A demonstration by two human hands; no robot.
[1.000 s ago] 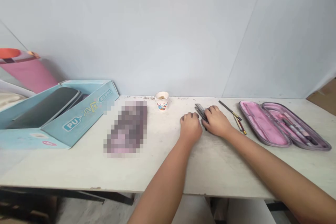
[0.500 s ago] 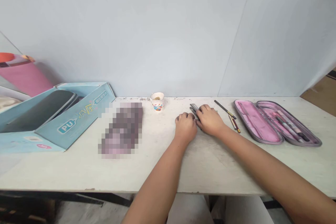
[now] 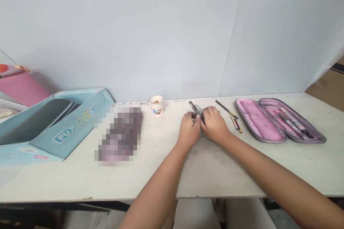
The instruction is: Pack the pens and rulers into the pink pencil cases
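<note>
Both my hands meet near the back middle of the white table (image 3: 172,171). My left hand (image 3: 189,131) and my right hand (image 3: 213,126) are closed together around a bundle of dark pens (image 3: 195,108), whose ends stick out beyond my fingers toward the wall. Just right of my right hand lie three loose pencils (image 3: 233,118) on the table. Further right an open pink pencil case (image 3: 279,120) lies flat with a few pens in its far half.
A small printed paper cup (image 3: 156,104) stands at the back by the wall. A blurred dark-pink object (image 3: 119,135) lies left of my hands. A light blue cardboard box (image 3: 53,125) with a dark case inside occupies the left end.
My left hand has closed in against my right, and both now grip the bundle of pens, which has tipped up slightly off the table. The view has shifted a little.
</note>
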